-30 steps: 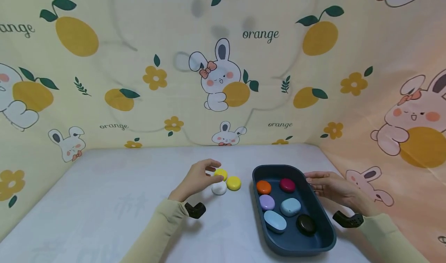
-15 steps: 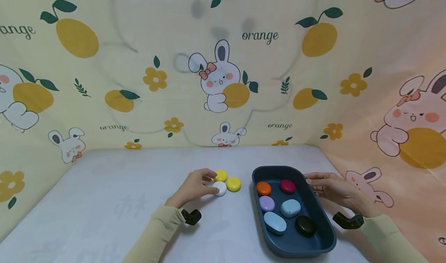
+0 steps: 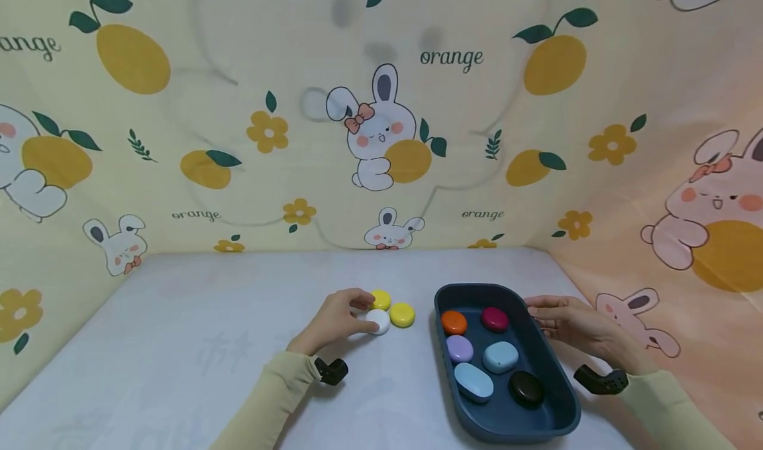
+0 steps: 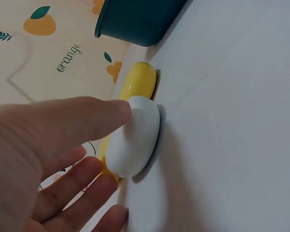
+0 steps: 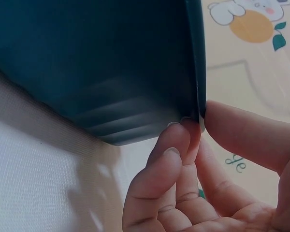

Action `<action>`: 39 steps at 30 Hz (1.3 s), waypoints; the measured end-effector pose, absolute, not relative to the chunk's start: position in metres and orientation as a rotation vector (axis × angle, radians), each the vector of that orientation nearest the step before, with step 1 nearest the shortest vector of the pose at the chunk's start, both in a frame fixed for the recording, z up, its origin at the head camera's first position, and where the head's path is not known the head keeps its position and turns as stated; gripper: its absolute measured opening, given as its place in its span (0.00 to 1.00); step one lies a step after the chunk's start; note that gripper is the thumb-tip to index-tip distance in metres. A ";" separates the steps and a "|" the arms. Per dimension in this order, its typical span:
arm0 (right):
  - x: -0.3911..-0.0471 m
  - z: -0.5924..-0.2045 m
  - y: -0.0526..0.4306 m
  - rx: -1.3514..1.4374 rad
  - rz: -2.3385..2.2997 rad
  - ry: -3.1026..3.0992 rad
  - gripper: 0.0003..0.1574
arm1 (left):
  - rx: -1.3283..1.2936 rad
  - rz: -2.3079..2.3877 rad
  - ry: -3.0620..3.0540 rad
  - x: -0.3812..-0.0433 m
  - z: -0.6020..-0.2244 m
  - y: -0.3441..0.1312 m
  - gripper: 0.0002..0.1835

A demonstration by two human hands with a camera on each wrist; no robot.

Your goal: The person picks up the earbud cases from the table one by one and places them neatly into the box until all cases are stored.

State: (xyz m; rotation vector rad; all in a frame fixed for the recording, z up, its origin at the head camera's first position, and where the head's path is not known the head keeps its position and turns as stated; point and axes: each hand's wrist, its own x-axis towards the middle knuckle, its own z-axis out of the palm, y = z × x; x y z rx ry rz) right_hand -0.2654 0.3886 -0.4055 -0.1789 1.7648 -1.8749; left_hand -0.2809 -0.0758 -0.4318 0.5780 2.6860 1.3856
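My left hand (image 3: 336,321) is at a white pebble-like disc (image 3: 378,321) on the table. In the left wrist view the thumb touches the white disc (image 4: 135,140), and the other fingers lie loosely bent beyond it. Two yellow discs (image 3: 402,315) sit right beside it, the farther one close to the index fingertip. My right hand (image 3: 587,327) pinches the far right rim of a dark blue tray (image 3: 456,407); in the right wrist view the thumb is on one side of the tray's rim (image 5: 199,63) and fingertips on the other.
Inside the tray lie several smooth pieces: orange (image 3: 454,323), dark red (image 3: 495,319), lilac (image 3: 459,348), light blue (image 3: 500,357) and black (image 3: 527,388). A printed cloth (image 3: 298,171) rises behind the white table (image 3: 208,344) and along its sides.
The left hand has come down and nearer, from above the discs to the white one, and its thumb now touches it. The right hand stays at the tray's rim.
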 end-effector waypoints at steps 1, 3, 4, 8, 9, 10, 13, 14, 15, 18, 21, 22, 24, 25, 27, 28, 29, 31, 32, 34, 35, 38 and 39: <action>-0.265 -0.405 0.389 -0.177 -1.873 1.766 0.18 | 0.582 1.390 2.684 -0.281 -0.432 -0.076 0.26; -0.265 -0.405 0.389 -0.176 -1.869 1.767 0.18 | 0.590 1.394 2.680 -0.281 -0.432 -0.075 0.26; -0.265 -0.405 0.389 -0.179 -1.866 1.768 0.19 | 0.595 1.396 2.677 -0.281 -0.433 -0.075 0.26; -0.265 -0.404 0.389 -0.190 -1.854 1.774 0.19 | 0.630 1.384 2.676 -0.281 -0.435 -0.074 0.25; -0.265 -0.404 0.388 -0.190 -1.853 1.774 0.18 | 0.635 1.372 2.679 -0.281 -0.435 -0.074 0.25; -0.265 -0.404 0.388 -0.189 -1.852 1.775 0.18 | 0.641 1.361 2.680 -0.281 -0.435 -0.073 0.25; -0.265 -0.402 0.387 -0.183 -1.853 1.775 0.18 | 0.646 1.322 2.686 -0.281 -0.435 -0.073 0.25; -0.265 -0.402 0.387 -0.180 -1.852 1.776 0.18 | 0.642 1.312 2.686 -0.281 -0.435 -0.072 0.25; -0.265 -0.402 0.387 -0.176 -1.853 1.778 0.17 | 0.640 1.309 2.683 -0.281 -0.435 -0.072 0.25; -0.265 -0.401 0.386 -0.158 -1.858 1.775 0.17 | 0.623 1.311 2.673 -0.280 -0.435 -0.072 0.26; -0.264 -0.402 0.386 -0.162 -1.864 1.759 0.18 | 0.605 1.307 2.667 -0.279 -0.436 -0.070 0.27; -0.264 -0.402 0.386 -0.167 -1.865 1.752 0.18 | 0.602 1.305 2.667 -0.279 -0.437 -0.069 0.28; -0.264 -0.402 0.387 -0.185 -1.867 1.739 0.18 | 0.608 1.302 2.666 -0.278 -0.437 -0.068 0.28; -0.263 -0.402 0.387 -0.192 -1.867 1.730 0.19 | 0.606 1.302 2.665 -0.277 -0.437 -0.067 0.29; -0.263 -0.402 0.387 -0.210 -1.869 1.725 0.19 | 0.608 1.304 2.667 -0.276 -0.437 -0.066 0.29; -0.263 -0.403 0.387 -0.212 -1.869 1.723 0.19 | 0.609 1.305 2.671 -0.276 -0.437 -0.066 0.29; -0.263 -0.403 0.388 -0.216 -1.869 1.725 0.19 | 0.609 1.306 2.676 -0.275 -0.437 -0.065 0.30; -0.263 -0.402 0.388 -0.218 -1.866 1.735 0.19 | 0.603 1.305 2.686 -0.274 -0.436 -0.065 0.30; -0.263 -0.402 0.388 -0.223 -1.866 1.739 0.19 | 0.600 1.308 2.689 -0.274 -0.436 -0.064 0.31; -0.264 -0.402 0.388 -0.213 -1.866 1.744 0.19 | 0.591 1.307 2.696 -0.274 -0.436 -0.063 0.31; -0.264 -0.402 0.387 -0.204 -1.866 1.744 0.19 | 0.582 1.306 2.695 -0.274 -0.436 -0.062 0.31; -0.264 -0.402 0.387 -0.189 -1.868 1.739 0.19 | 0.564 1.290 2.702 -0.274 -0.437 -0.060 0.30; -0.264 -0.402 0.387 -0.187 -1.868 1.736 0.19 | 0.560 1.285 2.705 -0.274 -0.437 -0.060 0.30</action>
